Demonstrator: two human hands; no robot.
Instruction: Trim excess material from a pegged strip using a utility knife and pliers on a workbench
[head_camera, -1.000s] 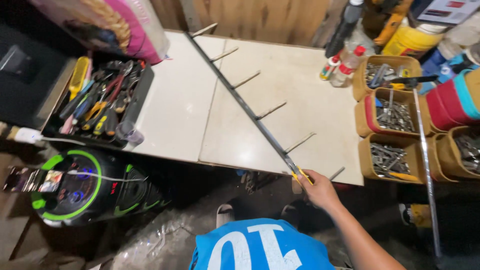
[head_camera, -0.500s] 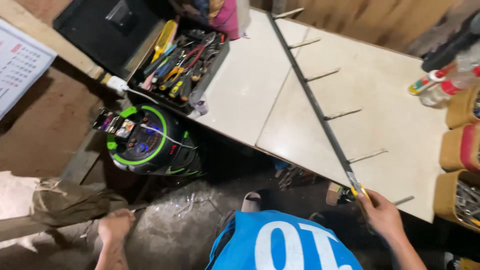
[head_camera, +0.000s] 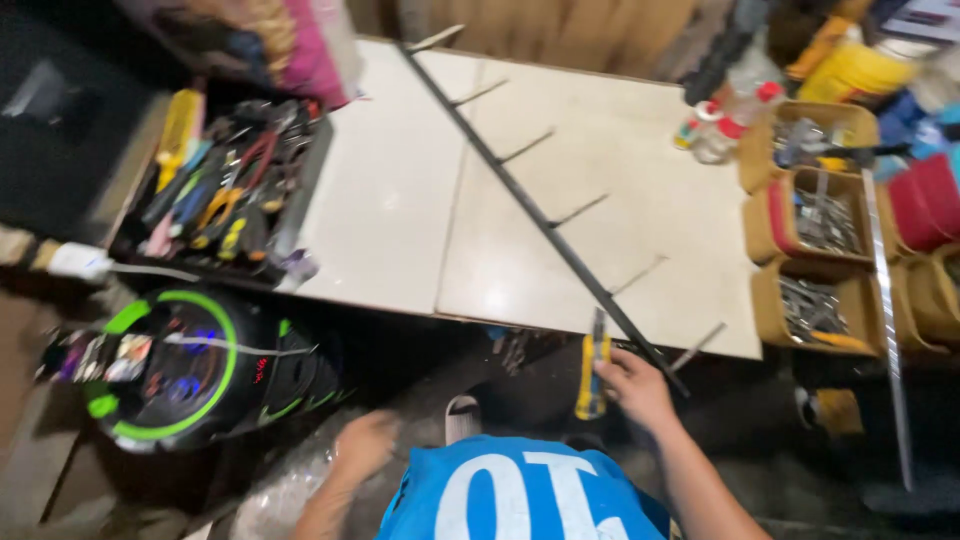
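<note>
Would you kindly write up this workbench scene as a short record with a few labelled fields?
Setting: white tabletop in a cluttered workshop
Right hand: holds a yellow and black utility knife, close to the near end of the bar
Left hand: blurred, low by the body, apparently holding nothing
On the table: long dark metal bar with side prongs, lying diagonally
Left of table: tray of hand tools
Right of table: tan bins of metal hardware
Below: round device with green ring
</note>
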